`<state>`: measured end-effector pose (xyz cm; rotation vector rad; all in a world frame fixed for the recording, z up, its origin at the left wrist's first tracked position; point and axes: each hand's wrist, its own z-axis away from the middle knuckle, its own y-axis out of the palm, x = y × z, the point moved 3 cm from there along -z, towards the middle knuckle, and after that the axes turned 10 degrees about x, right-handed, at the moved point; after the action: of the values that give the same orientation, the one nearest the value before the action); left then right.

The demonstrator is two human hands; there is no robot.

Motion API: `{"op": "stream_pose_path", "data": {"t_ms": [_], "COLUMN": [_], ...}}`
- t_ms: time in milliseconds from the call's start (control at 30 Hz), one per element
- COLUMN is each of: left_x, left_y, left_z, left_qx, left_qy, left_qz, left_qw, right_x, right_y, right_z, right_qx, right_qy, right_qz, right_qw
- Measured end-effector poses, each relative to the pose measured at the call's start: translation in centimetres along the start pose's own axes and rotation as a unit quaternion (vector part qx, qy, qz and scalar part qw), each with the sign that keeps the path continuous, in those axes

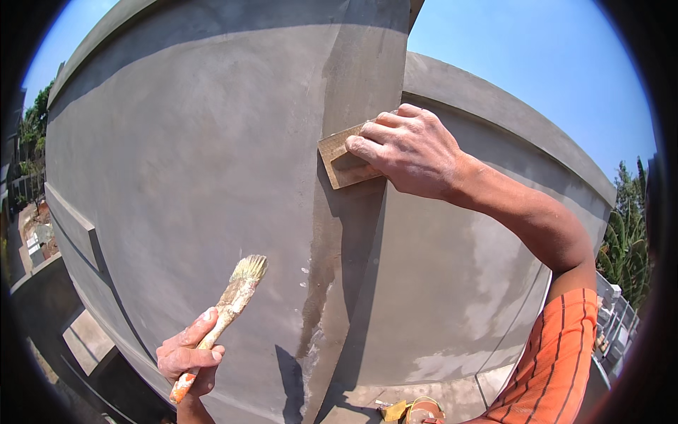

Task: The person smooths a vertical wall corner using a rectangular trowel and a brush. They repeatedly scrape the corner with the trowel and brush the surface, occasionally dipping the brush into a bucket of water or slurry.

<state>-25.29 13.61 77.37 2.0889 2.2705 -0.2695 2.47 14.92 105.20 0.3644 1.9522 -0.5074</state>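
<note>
My right hand [413, 152] grips a tan rectangular hand float [335, 169] laid against the grey plastered band [360, 63] at the wall's corner. A damp dark strip [314, 311] with whitish smears runs down that band in the lower middle. Low on the left, my left hand [191, 353] is closed round the handle of a worn paintbrush [236, 290], whose splattered bristles point up, a little apart from the wall [183, 177].
A recessed wall [459, 304] continues right of the corner. Below it, a ledge [367, 396] holds an orange container [424, 413] and a yellow item [394, 412]. A projecting band [74, 226] juts from the left wall, above lower structures [49, 304]. Trees [621, 240] stand at the right.
</note>
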Motion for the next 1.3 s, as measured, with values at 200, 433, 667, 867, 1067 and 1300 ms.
{"op": "stream_pose_path", "data": {"t_ms": [200, 433, 667, 867, 1067, 1300], "left_x": [0.3, -0.7, -2.3, -2.9, -3.7, -3.3], "left_y": [0.6, -0.6, -0.3, -0.8, 4.2, 11.8], "left_z": [0.3, 2.2, 0.5, -7.1, -30.4, -43.3], "left_qx": [0.005, 0.006, -0.009, 0.046, 0.085, 0.118], "left_qy": [0.005, -0.017, -0.023, 0.037, 0.268, 0.285], "left_qz": [0.034, 0.033, 0.009, 0.066, -0.060, -0.109], "left_qw": [0.999, 0.999, 1.000, 0.996, 0.958, 0.945], "right_x": [-17.1, -16.9, 8.3, 15.6, 14.1, 12.5], "right_y": [-3.3, -5.0, 2.4, -0.6, 1.2, 2.8], "right_z": [-9.0, -10.2, 2.0, 9.0, 14.8, 20.5], "right_qx": [-0.044, -0.023, 0.053, 0.172, 0.203, 0.239], "right_qy": [0.255, 0.233, -0.083, -0.187, -0.107, -0.034], "right_qz": [-0.063, -0.124, -0.135, -0.262, -0.377, -0.403], "right_qw": [0.964, 0.964, 0.986, 0.931, 0.897, 0.883]}}
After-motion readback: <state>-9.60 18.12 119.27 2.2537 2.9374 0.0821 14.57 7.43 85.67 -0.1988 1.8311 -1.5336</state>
